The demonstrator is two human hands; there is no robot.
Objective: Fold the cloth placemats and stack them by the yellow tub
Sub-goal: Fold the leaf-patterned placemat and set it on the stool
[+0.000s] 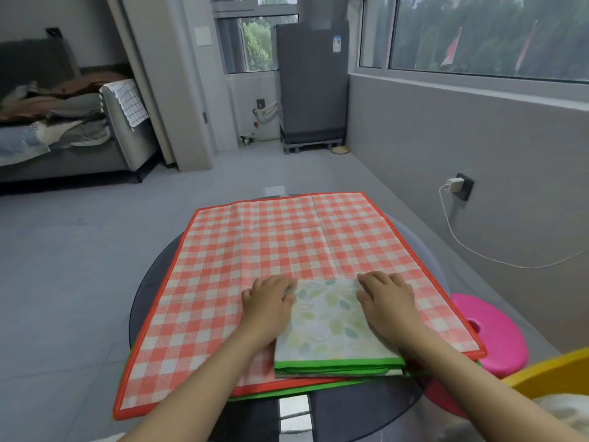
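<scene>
Both forearms reached in from the bottom edge. Left hand (269, 299) lay flat, fingers relaxed, pressing the left edge of a folded leaf-print placemat (331, 330); right hand (387, 298) pressed its right edge likewise, grasping nothing. That green-bordered placemat sat on an unfolded red-checked placemat (255, 250), spread over a round dark table (153, 282). Yellow tub (554, 370) stood at lower right, just beyond the table's rim, beside a pink cushion (497, 330).
</scene>
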